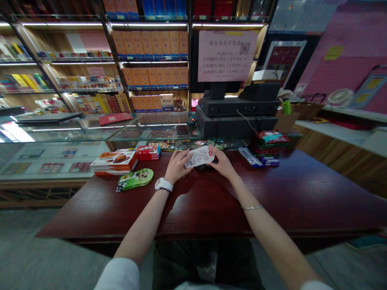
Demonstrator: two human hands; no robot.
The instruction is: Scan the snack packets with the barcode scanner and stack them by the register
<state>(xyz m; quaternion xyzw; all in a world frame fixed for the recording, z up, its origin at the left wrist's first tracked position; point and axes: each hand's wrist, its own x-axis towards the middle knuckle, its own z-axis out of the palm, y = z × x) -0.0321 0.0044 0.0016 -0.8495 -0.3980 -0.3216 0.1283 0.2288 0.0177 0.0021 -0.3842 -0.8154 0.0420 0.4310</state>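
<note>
While fingers of the left hand (pixel 177 164) and right hand (pixel 224 163) pinch opposite ends of the white printed card (pixel 199 157) over the desk (pixel 211 205), light, even pressure seems best. I'd keep fingertips off the print.

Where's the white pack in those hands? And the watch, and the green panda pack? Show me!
White pack (pixel 198 157): head view, middle of its printed side.
Watch (pixel 163 185): head view, its white part.
Panda pack (pixel 134 181): head view, its green middle.
</note>
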